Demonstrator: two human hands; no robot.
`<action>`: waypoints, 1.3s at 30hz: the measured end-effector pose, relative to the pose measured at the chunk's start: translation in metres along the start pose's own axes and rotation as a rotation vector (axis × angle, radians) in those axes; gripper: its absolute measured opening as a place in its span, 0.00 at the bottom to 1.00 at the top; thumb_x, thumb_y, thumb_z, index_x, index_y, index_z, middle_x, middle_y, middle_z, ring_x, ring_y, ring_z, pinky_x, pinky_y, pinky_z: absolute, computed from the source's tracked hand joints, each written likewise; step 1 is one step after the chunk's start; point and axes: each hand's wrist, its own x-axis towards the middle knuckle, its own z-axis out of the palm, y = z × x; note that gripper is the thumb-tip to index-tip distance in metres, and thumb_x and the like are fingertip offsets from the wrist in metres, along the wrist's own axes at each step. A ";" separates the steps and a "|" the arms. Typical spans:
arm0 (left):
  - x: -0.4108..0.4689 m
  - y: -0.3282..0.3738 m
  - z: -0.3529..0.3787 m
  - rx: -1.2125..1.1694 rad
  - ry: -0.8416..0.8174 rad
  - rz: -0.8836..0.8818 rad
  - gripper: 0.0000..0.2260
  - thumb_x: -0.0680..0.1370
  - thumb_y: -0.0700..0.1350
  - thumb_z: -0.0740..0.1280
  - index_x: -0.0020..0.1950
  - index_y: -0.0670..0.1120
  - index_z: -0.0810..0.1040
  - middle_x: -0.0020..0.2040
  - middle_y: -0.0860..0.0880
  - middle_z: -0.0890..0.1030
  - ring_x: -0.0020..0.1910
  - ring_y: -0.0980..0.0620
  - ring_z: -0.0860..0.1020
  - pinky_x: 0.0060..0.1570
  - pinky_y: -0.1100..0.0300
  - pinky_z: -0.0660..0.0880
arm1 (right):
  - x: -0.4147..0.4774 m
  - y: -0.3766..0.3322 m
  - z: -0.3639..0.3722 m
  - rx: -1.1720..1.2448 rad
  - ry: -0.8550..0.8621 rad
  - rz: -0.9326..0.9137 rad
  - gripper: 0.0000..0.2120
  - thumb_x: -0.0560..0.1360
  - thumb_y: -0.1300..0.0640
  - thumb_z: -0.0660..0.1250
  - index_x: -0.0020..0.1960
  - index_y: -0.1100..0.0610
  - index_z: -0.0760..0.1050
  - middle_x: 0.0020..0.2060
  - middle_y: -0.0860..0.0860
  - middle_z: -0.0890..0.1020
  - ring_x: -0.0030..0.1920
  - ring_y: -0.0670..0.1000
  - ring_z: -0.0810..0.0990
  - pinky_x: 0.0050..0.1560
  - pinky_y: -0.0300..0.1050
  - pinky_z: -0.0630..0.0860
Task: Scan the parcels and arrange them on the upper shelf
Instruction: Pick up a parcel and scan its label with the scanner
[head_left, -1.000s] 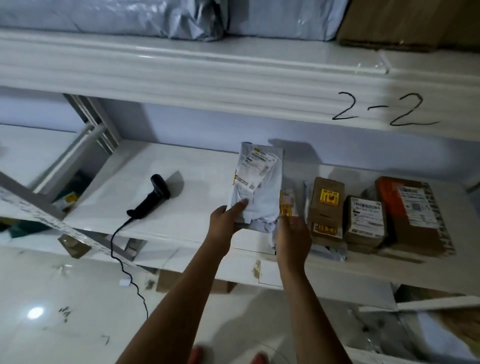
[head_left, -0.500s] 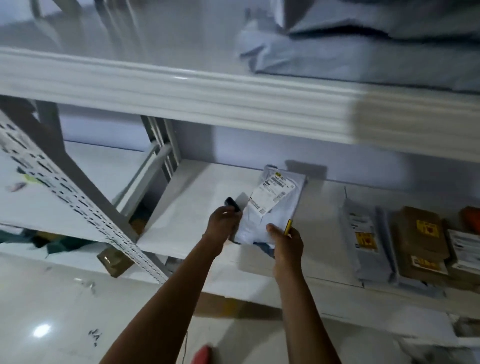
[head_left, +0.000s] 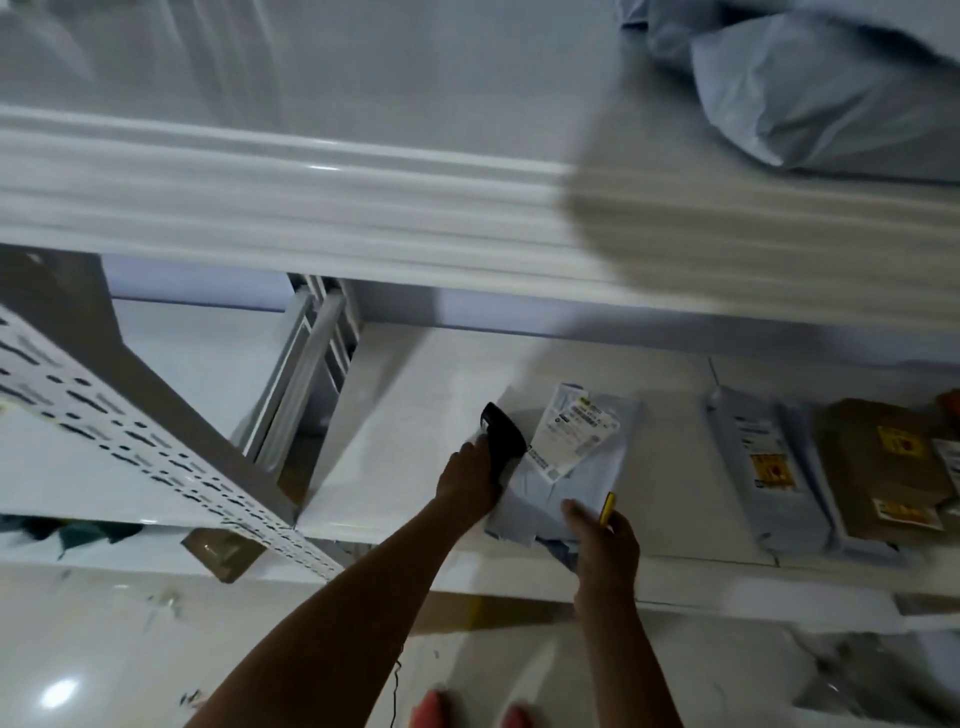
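Head view: I am looking down at a white metal lower shelf (head_left: 405, 415). The white upper shelf (head_left: 311, 208) is running blurred across the top of the frame.

My left hand (head_left: 467, 480) is gripping a black handheld barcode scanner (head_left: 501, 436), its head just beside the white printed label (head_left: 574, 434) on a pale grey plastic mailer parcel (head_left: 587, 483). The parcel is sitting at the lower shelf's front; I cannot tell whether it is resting there or lifted. My right hand (head_left: 605, 538) is pinching its near end, thumb on top, with a thin yellow object (head_left: 608, 508) poking out beside the fingers.

Another grey mailer (head_left: 763, 457) and a brown cardboard box (head_left: 883, 467) are lying to the right. Bulky grey bags (head_left: 810, 93) are filling the upper shelf's right side.

As I judge it, the scanner is sitting so close and oblique to the wrinkled label that the scan risks failing. The limp mailer could also sag out of a one-handed pinch, or catch the upper shelf's lip while going up.
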 end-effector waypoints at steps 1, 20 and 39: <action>-0.004 0.000 0.000 -0.019 -0.013 -0.022 0.24 0.82 0.55 0.64 0.73 0.44 0.69 0.64 0.40 0.79 0.63 0.38 0.79 0.61 0.47 0.76 | -0.003 -0.002 -0.001 0.006 -0.009 -0.001 0.28 0.59 0.44 0.80 0.53 0.58 0.80 0.49 0.58 0.84 0.49 0.60 0.84 0.52 0.63 0.82; -0.181 0.087 -0.156 -0.944 -0.095 -0.010 0.10 0.79 0.47 0.70 0.50 0.39 0.80 0.33 0.46 0.79 0.25 0.48 0.69 0.29 0.58 0.66 | -0.038 -0.051 -0.026 0.369 -0.260 -0.064 0.24 0.65 0.68 0.79 0.59 0.55 0.80 0.55 0.56 0.85 0.56 0.62 0.83 0.57 0.61 0.81; -0.225 0.111 -0.175 -0.707 -0.064 0.167 0.11 0.79 0.47 0.71 0.41 0.41 0.76 0.31 0.44 0.74 0.26 0.49 0.68 0.28 0.59 0.65 | -0.041 -0.048 -0.059 0.338 -0.257 -0.062 0.23 0.68 0.69 0.77 0.60 0.55 0.79 0.56 0.59 0.85 0.57 0.63 0.83 0.47 0.54 0.82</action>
